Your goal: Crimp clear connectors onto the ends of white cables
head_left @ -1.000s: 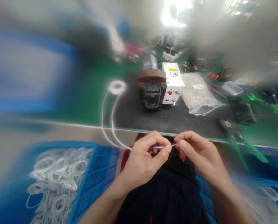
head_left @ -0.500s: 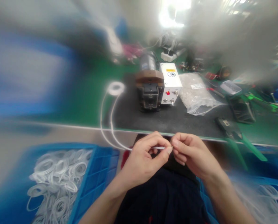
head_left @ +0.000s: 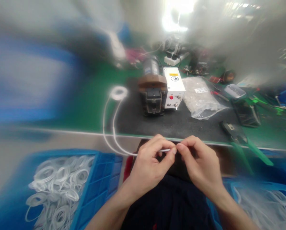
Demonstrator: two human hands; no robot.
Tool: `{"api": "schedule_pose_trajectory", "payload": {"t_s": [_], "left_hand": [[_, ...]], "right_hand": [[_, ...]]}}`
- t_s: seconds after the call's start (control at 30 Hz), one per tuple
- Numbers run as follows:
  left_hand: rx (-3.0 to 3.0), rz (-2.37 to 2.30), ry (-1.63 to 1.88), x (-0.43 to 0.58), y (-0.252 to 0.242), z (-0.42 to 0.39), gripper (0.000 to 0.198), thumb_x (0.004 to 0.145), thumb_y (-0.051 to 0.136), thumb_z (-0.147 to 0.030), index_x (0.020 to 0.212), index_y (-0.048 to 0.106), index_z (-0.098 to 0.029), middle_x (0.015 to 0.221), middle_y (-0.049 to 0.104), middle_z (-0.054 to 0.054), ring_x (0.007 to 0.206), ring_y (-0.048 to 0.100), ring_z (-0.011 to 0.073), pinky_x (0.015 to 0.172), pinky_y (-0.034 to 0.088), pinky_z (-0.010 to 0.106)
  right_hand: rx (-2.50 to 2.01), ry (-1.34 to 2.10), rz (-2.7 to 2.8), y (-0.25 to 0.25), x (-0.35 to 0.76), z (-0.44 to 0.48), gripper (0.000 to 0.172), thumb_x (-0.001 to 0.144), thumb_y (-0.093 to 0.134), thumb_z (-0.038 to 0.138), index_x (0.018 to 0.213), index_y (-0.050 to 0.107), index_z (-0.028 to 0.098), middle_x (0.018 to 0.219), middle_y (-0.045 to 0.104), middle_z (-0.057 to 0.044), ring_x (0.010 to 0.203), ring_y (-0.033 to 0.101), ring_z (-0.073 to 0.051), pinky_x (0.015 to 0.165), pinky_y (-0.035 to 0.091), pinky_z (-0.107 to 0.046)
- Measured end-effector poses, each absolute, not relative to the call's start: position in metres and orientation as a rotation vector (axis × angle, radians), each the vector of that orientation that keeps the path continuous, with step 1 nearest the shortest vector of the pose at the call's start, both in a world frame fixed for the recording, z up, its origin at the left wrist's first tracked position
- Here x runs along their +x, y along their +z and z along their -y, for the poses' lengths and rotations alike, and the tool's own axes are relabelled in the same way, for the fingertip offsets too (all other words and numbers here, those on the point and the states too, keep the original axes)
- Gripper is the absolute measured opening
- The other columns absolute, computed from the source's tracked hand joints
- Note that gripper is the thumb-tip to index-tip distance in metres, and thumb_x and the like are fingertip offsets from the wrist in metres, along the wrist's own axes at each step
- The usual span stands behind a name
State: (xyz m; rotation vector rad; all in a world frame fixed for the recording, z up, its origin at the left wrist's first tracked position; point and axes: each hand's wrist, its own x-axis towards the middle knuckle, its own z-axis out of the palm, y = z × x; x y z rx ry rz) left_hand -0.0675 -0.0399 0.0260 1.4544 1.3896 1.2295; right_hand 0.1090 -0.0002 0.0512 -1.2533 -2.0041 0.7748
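A white cable (head_left: 120,147) runs from a small coil on the bench down into my left hand (head_left: 154,159). The thumb and forefinger of that hand pinch it close to its end, with a short length showing inside the palm. My right hand (head_left: 197,159) meets the left at the fingertips, thumb and forefinger pressed together at the cable's tip. Whatever lies between the right fingertips is hidden. Beyond both hands stands a small bench machine (head_left: 153,92) with a motor and a white control box (head_left: 174,88) showing a red light.
A blue crate (head_left: 85,188) of coiled white cables stands low at left; another crate (head_left: 258,185) with coils is at lower right. A clear bag (head_left: 199,99) lies right of the machine. Green-handled pliers (head_left: 236,134) overhang the bench edge (head_left: 200,141).
My right hand has turned slightly and its fingers have closed in against the left fingertips. The left hand keeps its pinch on the cable. The view has shifted a little.
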Motion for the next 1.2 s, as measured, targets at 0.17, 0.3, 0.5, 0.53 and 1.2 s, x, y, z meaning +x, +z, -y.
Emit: {"api": "schedule_pose_trajectory", "payload": {"t_s": [0.17,0.3,0.5,0.53,1.2], "left_hand": [[1.370,-1.372,1.315,-0.064,0.025,0.039,0.008,0.099,0.071,-0.022,0.096,0.077,-0.027,0.087,0.067,-0.006,0.076,0.058,0.0017,0.068,0.042,0.017],[1.315,-1.374,1.286,-0.065,0.026,0.040,0.007,0.098,0.072,-0.024,0.093,0.077,-0.026,0.084,0.066,-0.006,0.072,0.056,0.0016,0.064,0.040,0.016],[1.211,-1.366,1.228,-0.064,0.028,0.037,0.015,0.098,0.071,-0.029,0.086,0.075,-0.020,0.080,0.063,-0.003,0.066,0.051,0.0031,0.058,0.037,0.018],[1.221,-1.386,1.235,-0.063,0.029,0.036,0.016,0.098,0.071,-0.028,0.086,0.075,-0.019,0.080,0.063,-0.002,0.068,0.052,0.0035,0.059,0.038,0.019],[1.186,-1.359,1.236,-0.066,0.033,0.040,0.016,0.098,0.071,-0.030,0.087,0.075,-0.019,0.081,0.063,-0.002,0.069,0.052,0.0037,0.061,0.038,0.018]], "right_hand": [[-1.318,1.407,1.608,0.056,0.109,-0.006,0.037,0.102,0.068,0.047,0.086,0.064,0.014,0.066,0.058,0.004,0.057,0.056,-0.003,0.057,0.045,-0.013],[-1.315,1.401,1.619,0.053,0.109,-0.009,0.036,0.102,0.069,0.047,0.087,0.064,0.015,0.067,0.058,0.004,0.059,0.054,-0.003,0.058,0.045,-0.012],[-1.278,0.773,2.012,0.048,0.108,-0.005,0.017,0.103,0.067,0.028,0.090,0.067,0.018,0.078,0.066,0.004,0.069,0.059,-0.003,0.068,0.043,-0.014],[-1.247,0.638,2.062,0.048,0.107,-0.004,0.013,0.103,0.067,0.025,0.091,0.068,0.018,0.082,0.068,0.004,0.073,0.061,-0.003,0.071,0.043,-0.016],[-1.196,1.220,1.759,0.056,0.104,-0.004,0.020,0.105,0.066,0.031,0.090,0.066,0.017,0.080,0.062,0.002,0.072,0.058,-0.004,0.070,0.047,-0.015]]}}
